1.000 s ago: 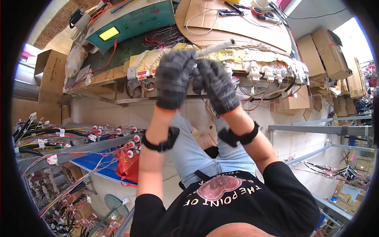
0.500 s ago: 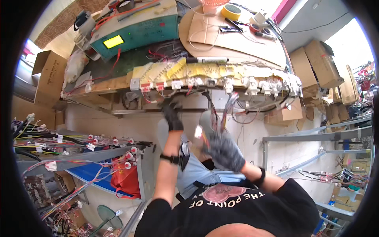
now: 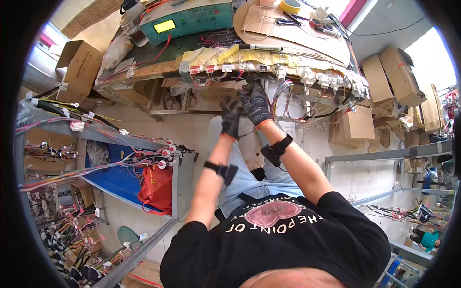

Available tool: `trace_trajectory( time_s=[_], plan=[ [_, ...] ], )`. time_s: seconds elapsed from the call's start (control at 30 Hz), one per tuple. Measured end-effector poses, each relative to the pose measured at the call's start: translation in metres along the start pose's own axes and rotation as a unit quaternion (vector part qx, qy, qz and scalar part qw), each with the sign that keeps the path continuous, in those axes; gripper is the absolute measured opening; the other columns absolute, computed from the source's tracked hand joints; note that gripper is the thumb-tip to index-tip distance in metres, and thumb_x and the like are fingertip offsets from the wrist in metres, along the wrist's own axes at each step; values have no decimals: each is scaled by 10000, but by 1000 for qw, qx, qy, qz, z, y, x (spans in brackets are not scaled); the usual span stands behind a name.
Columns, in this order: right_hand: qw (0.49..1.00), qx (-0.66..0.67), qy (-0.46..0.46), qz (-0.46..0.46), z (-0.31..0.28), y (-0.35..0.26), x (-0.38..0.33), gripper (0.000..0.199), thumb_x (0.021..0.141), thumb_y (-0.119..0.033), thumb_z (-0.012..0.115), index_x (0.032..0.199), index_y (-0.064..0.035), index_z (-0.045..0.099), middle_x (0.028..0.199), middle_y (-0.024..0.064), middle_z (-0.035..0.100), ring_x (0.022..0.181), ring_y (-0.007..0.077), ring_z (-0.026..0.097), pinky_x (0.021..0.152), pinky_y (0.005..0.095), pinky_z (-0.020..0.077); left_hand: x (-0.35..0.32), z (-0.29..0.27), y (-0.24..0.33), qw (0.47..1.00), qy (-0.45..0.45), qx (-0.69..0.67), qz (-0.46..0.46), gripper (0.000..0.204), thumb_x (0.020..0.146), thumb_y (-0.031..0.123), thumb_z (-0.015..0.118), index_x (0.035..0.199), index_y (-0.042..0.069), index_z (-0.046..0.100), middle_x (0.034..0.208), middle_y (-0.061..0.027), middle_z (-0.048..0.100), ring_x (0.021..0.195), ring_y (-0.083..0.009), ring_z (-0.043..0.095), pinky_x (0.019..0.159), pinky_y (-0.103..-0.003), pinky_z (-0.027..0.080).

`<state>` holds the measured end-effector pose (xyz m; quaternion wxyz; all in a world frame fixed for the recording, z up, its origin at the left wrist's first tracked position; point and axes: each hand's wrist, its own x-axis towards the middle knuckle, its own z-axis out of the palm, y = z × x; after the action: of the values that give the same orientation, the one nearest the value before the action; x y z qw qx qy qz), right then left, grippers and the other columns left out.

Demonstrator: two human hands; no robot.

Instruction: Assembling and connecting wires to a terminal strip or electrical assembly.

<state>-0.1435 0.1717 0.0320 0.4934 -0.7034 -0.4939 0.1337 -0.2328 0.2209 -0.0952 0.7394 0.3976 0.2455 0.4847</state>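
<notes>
The workbench (image 3: 144, 72) spans the room ahead of the two gloved hands, its front edge just beyond the fingertips. On its surface, well beyond the hands, sits a green test unit (image 3: 192, 19) with a lit yellow display. To the right of that unit lies a large cardboard sheet (image 3: 288, 33), carrying a roll of yellow tape (image 3: 290, 6) at its far end.

Along the front edge of the bench runs the wiring board (image 3: 269, 65), a long yellowish strip fitted with a row of white connectors. Bundles of coloured wires (image 3: 288, 93) hang from it, just to the right of the right hand. A black marker (image 3: 261, 47) lies on top of the board, directly beyond the hands.

To the left of the hands stands a metal rack (image 3: 177, 177) draped with wire harnesses; a red bag (image 3: 156, 189) and a blue sheet (image 3: 115, 180) sit within it. To the right, stacked cardboard boxes (image 3: 394, 81) line the wall.

The right hand (image 3: 255, 103), in a dark knitted glove, is raised to the underside of the wiring board, fingers bent upward against the connector row. Whether it pinches a wire or connector cannot be determined. The left hand (image 3: 231, 116), also gloved, sits just beside and slightly below the right, fingers curled loosely; what it grips, if anything, cannot be determined. Each forearm carries a black wrist strap (image 3: 276, 150).
</notes>
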Motion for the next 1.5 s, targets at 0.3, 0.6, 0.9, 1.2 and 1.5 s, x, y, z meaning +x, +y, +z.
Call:
trace_trajectory(
  time_s=[0.3, 0.6, 0.9, 1.2, 1.5],
  plan=[
    [995, -3, 96, 7, 6, 35, 14, 367, 806, -242, 635, 1077, -10, 548, 934, 180, 622, 850, 324, 593, 765, 372, 456, 62, 7, 8, 892, -151, 379, 197, 412, 870, 55, 486, 1276, 106, 434, 1270, -78, 476, 1166, -207, 437, 956, -351, 384],
    [995, 18, 48, -90, -19, -41, -3, 158, 771, -121, 649, 876, -8, 615, 848, 145, 596, 810, 307, 572, 752, 369, 451, 7, 5, 0, 925, -143, 326, 132, 478, 888, 70, 495, 1342, 43, 348, 1256, -94, 473, 1138, -199, 449, 995, -326, 350],
    [991, -98, -11, -94, -15, -51, -16, 708, 834, -344, 580, 1315, 80, 280, 1384, 292, 246, 1280, 406, 271, 1025, 410, 301, -77, 42, -31, 976, -18, 205, 73, 563, 899, 248, 496, 1373, 35, 280, 1357, -110, 376, 1235, -228, 359, 1030, -342, 291],
    [961, -11, -254, -107, -46, -99, -130, 753, 771, -257, 671, 1331, 59, 278, 1341, 275, 342, 1225, 378, 384, 1007, 399, 333, -240, 41, 81, 896, 63, 439, 1, 499, 884, 175, 505, 1321, 6, 335, 1278, -173, 446, 1153, -279, 454, 980, -358, 350],
    [904, -418, 80, 31, -338, 68, 30, 503, 885, -488, 418, 1141, -72, 538, 1052, 187, 591, 946, 378, 562, 793, 448, 448, -268, -69, 148, 479, 269, 819, -166, 1006, 700, 367, 682, 1414, 25, 61, 1373, -224, 319, 1220, -388, 354, 994, -418, 336]
  ],
)
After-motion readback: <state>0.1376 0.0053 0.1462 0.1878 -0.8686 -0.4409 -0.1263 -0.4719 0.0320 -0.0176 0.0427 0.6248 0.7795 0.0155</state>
